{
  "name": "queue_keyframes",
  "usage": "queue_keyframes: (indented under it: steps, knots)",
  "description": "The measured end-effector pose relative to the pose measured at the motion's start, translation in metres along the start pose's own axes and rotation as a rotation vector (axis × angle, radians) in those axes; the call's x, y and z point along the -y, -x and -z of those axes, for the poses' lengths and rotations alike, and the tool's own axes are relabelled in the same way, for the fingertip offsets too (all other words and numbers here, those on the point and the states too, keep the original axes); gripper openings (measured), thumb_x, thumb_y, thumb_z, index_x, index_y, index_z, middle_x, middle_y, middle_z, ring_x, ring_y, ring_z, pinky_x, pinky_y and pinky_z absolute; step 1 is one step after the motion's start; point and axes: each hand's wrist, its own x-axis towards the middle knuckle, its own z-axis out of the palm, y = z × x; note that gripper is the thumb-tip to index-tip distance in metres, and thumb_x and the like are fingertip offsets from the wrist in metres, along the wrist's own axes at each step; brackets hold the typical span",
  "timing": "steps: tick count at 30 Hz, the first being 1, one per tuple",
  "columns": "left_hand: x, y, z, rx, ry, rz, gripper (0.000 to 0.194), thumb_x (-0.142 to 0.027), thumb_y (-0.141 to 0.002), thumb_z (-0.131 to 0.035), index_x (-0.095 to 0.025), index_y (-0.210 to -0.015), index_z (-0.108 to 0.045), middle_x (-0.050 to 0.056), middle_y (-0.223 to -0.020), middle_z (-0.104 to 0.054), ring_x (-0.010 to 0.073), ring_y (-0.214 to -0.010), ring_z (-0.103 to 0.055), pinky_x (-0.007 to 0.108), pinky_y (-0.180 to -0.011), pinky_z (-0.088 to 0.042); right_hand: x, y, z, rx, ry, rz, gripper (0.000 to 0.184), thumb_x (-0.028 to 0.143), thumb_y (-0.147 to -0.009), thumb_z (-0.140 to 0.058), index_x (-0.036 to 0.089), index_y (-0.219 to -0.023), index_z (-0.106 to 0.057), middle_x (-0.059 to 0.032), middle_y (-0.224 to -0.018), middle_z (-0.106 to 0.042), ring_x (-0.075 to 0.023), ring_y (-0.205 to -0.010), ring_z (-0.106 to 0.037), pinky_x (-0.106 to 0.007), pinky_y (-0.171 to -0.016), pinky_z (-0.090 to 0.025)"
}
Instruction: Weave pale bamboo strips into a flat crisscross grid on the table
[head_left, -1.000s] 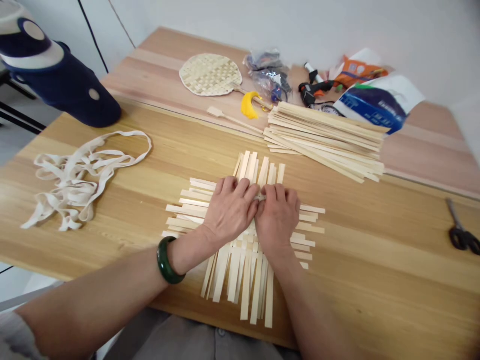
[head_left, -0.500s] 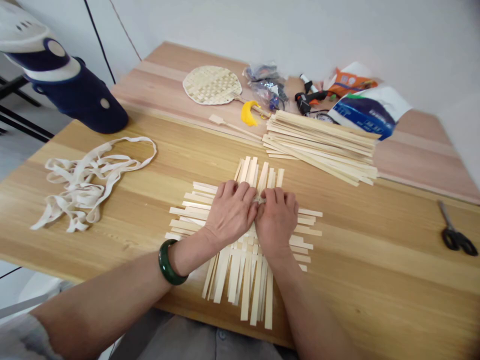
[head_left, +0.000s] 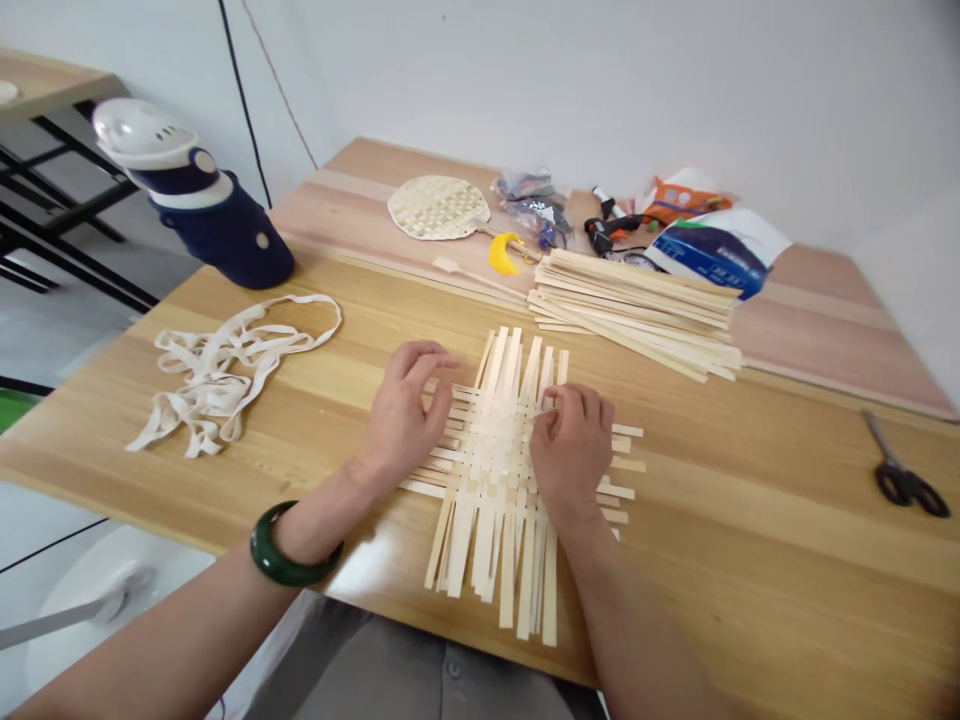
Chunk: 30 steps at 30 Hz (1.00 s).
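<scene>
A: What is showing on the left?

B: A dark blue flask point(head_left: 225, 240) with a white top is standing in the upper left of the frame. Below it, tangled white tape point(head_left: 217, 380) is lying on the wooden table point(head_left: 750, 550).

A: And the left hand point(head_left: 405, 415)?

B: It is hovering or resting left of centre, over the side ends of the strips; contact cannot be told. Its fingers are curving, with the thumb spreading apart from them. A green bangle point(head_left: 266, 550) is circling the wrist.

A: Location of the work?

B: The woven mat point(head_left: 495, 440) of pale strips is lying flat at the centre, its loose ends fanning out on the sides. Beyond it, a round woven fan point(head_left: 439, 208) is lying at upper centre.

A: The right hand point(head_left: 574, 450)?

B: It is bearing on the mat's right side, fingers curling, thumb nearing the forefinger. Whether they are pinching a strip cannot be told.

A: Further right?

B: A bundle of strips point(head_left: 637, 305) is lying at upper right of centre; scissors point(head_left: 894, 466) are lying at the right edge.
</scene>
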Motion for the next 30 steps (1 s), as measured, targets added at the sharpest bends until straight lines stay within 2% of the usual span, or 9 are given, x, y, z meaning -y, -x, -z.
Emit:
queue_keyframes:
  steps: [3, 7, 11, 14, 18, 23, 27, 30]
  knots:
    - [0.005, 0.012, 0.003, 0.017, -0.033, -0.071, 0.021, -0.013, -0.093, -0.046, -0.018, -0.105, -0.062, 0.008, -0.114, -0.060, 0.0216, -0.113, -0.058, 0.043, -0.102, -0.049, -0.004, -0.006, 0.007, -0.023, -0.045, -0.069, 0.025, 0.009, -0.082, -0.044, 0.020, -0.094, -0.062, -0.0078, -0.100, -0.066, -0.0242, -0.099, -0.054, -0.035, -0.077, -0.047]
    - [0.001, 0.022, 0.002, 0.106, -0.064, -0.188, 0.024, -0.010, -0.092, -0.045, -0.019, -0.107, -0.061, 0.009, -0.120, -0.061, 0.0240, -0.122, -0.053, 0.049, -0.110, -0.042, -0.012, -0.021, 0.027, 0.000, -0.092, -0.194, 0.022, 0.014, -0.081, -0.043, 0.022, -0.091, -0.062, -0.0063, -0.097, -0.068, -0.0238, -0.095, -0.058, -0.037, -0.079, -0.047]
    - [-0.003, 0.022, -0.003, 0.166, -0.123, -0.164, 0.025, -0.012, -0.091, -0.046, -0.016, -0.113, -0.059, 0.013, -0.124, -0.059, 0.0277, -0.124, -0.051, 0.053, -0.111, -0.041, -0.024, -0.031, 0.048, 0.103, -0.073, -0.254, 0.020, 0.021, -0.083, -0.045, 0.022, -0.090, -0.063, -0.0059, -0.095, -0.070, -0.0224, -0.088, -0.061, -0.038, -0.079, -0.046]
    - [-0.004, 0.020, -0.010, 0.195, -0.165, -0.136, 0.030, -0.015, -0.091, -0.048, -0.015, -0.120, -0.056, 0.015, -0.124, -0.058, 0.0300, -0.123, -0.050, 0.054, -0.108, -0.042, -0.032, -0.028, 0.051, 0.172, -0.055, -0.214, 0.020, 0.024, -0.085, -0.044, 0.022, -0.089, -0.063, -0.0068, -0.094, -0.071, -0.0231, -0.088, -0.061, -0.037, -0.078, -0.046]
    - [-0.003, 0.018, -0.018, 0.235, -0.199, -0.161, 0.031, -0.016, -0.089, -0.050, -0.014, -0.118, -0.057, 0.016, -0.122, -0.059, 0.0312, -0.120, -0.052, 0.056, -0.108, -0.042, -0.044, -0.017, 0.042, 0.222, 0.022, -0.115, 0.019, 0.020, -0.084, -0.044, 0.021, -0.086, -0.063, -0.0079, -0.093, -0.069, -0.0251, -0.093, -0.058, -0.038, -0.076, -0.047]
    - [0.003, 0.016, -0.014, 0.253, -0.200, -0.194, 0.030, -0.016, -0.089, -0.050, -0.012, -0.119, -0.057, 0.015, -0.119, -0.061, 0.0296, -0.115, -0.054, 0.054, -0.108, -0.042, -0.053, -0.014, 0.041, 0.201, 0.087, -0.019, 0.019, 0.014, -0.082, -0.044, 0.020, -0.085, -0.062, -0.0085, -0.090, -0.067, -0.0257, -0.092, -0.055, -0.040, -0.079, -0.048]
    - [-0.002, 0.013, -0.011, 0.216, -0.168, -0.183, 0.031, -0.018, -0.093, -0.046, -0.013, -0.122, -0.055, 0.016, -0.122, -0.058, 0.0288, -0.117, -0.053, 0.052, -0.107, -0.043, -0.037, -0.013, 0.043, 0.147, 0.068, 0.065, 0.023, 0.011, -0.085, -0.044, 0.019, -0.096, -0.063, -0.0092, -0.097, -0.066, -0.0255, -0.098, -0.055, -0.043, -0.087, -0.048]
    - [-0.011, 0.012, -0.020, 0.229, -0.170, -0.182, 0.032, -0.021, -0.094, -0.047, -0.012, -0.124, -0.053, 0.017, -0.125, -0.057, 0.0293, -0.118, -0.052, 0.049, -0.104, -0.046, -0.015, -0.005, 0.033, 0.220, 0.059, 0.098, 0.026, 0.013, -0.090, -0.042, 0.018, -0.106, -0.063, -0.0102, -0.103, -0.065, -0.0256, -0.100, -0.055, -0.043, -0.086, -0.049]
